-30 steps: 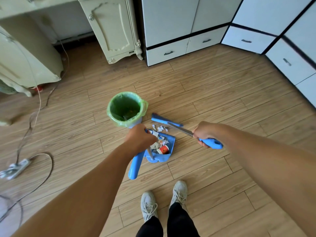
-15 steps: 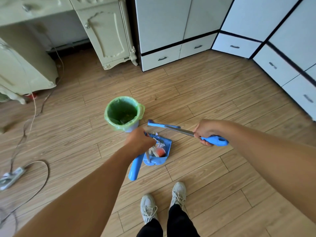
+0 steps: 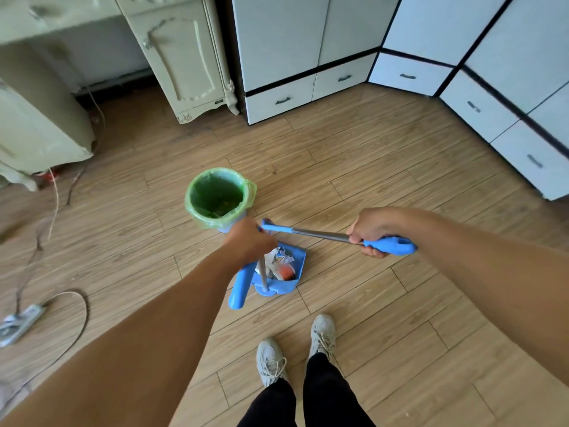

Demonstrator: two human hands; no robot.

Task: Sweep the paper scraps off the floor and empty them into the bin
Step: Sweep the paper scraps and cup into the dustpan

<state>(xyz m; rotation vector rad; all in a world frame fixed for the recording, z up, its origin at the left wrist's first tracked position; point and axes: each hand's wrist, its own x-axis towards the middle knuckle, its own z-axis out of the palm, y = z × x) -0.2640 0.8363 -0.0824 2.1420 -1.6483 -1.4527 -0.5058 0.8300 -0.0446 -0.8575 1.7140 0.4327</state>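
Observation:
A blue dustpan (image 3: 295, 266) sits low over the wooden floor, just right of a small bin (image 3: 217, 197) lined with a green bag. Paper scraps (image 3: 278, 257) and a red-and-white piece lie in the pan. My left hand (image 3: 249, 241) grips the dustpan's upright handle, whose blue grip (image 3: 238, 288) sticks out below the hand. My right hand (image 3: 369, 232) holds the broom (image 3: 320, 234) by its metal shaft near the blue grip. The blue broom head (image 3: 271, 226) lies at the pan's far edge, beside the bin.
Cream cabinets (image 3: 184, 57) stand at the back left, white drawer units (image 3: 308, 90) at the back and right. A power strip (image 3: 18, 323) and cables (image 3: 70, 318) lie on the floor at left. My two shoes (image 3: 295, 349) stand just behind the dustpan.
The scraps that lay on the floor in front of the pan are now inside it. The broom head has been drawn in against the pan, and the pan has tipped back.

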